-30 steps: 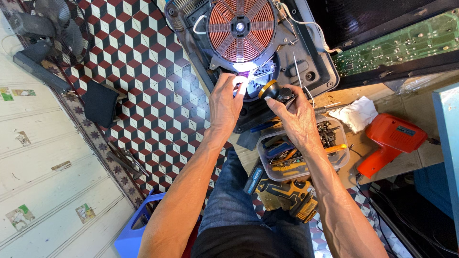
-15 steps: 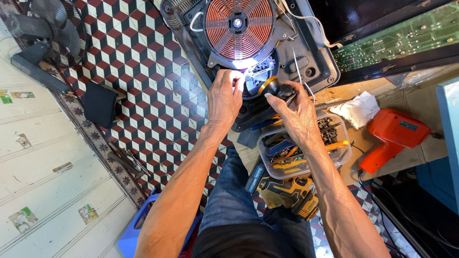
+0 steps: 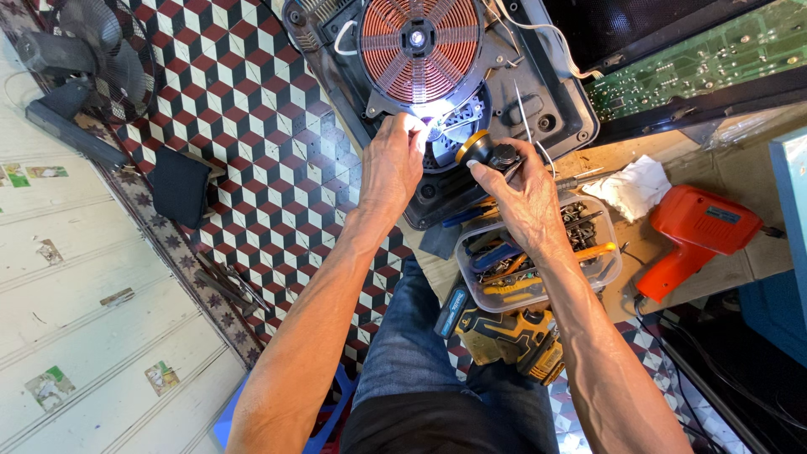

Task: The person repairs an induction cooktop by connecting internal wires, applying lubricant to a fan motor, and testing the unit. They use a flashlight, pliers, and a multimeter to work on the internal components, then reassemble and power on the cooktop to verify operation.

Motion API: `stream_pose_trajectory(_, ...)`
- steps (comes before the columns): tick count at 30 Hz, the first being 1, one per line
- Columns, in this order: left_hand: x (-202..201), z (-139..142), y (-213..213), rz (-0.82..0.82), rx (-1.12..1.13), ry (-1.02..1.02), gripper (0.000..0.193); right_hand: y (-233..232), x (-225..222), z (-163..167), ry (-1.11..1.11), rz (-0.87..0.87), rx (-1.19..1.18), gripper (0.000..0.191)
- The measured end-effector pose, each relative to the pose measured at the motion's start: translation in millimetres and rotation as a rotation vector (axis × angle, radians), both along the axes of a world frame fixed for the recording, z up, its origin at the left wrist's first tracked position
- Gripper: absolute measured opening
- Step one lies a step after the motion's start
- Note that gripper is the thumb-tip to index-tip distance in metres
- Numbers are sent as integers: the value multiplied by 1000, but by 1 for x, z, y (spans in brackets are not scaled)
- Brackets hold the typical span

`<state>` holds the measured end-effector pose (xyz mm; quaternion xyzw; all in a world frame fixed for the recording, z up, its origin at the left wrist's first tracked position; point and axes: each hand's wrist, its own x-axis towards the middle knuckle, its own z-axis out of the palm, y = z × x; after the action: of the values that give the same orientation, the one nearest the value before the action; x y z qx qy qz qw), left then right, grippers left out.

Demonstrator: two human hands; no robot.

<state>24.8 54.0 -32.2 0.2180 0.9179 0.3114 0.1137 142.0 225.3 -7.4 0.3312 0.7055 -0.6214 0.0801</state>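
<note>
Open patterned tile floor [image 3: 252, 126] is lying free across the frame's upper left, bounded by a dark standing fan [image 3: 92, 50] and a black pouch [image 3: 178, 187]. At centre top, the opened grey cooktop casing with its copper coil [image 3: 418, 46] is blocking passage. Lower right is crowding up: a clear plastic tub of tools [image 3: 538, 261], a yellow-black drill [image 3: 504, 332] and an orange glue gun [image 3: 693, 231] are leaving only narrow gaps.

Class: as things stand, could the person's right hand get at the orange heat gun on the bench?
Probably not at once: the right hand is gripping a small black-and-yellow tool, though nothing lies across the way to the orange heat gun.
</note>
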Motion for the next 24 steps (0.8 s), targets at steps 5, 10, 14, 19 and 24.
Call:
stream_pose_trajectory(5, -4, -3, 0, -12, -19, -7, 15, 0, 0, 1, -32, -7, -5, 64)
stream_pose_trajectory(10, -8, -8, -1, -21, -16, -7, 14, 0, -2, 3, -57, -9, 0, 66)
stream_pose_trajectory(14, -14, -8, -3, -56, -24, -11, 13, 0, -2, 4, -44, -11, -5, 67)
stream_pose_trajectory(19, -20, -3, -5, -105, -90, -46, 15, 0, -2, 4, -49, -12, -2, 67)
stream_pose_trajectory(24, -21, 4, -4, -167, -115, 10, 24, -1, -1, 4, -19, -15, 2, 67)
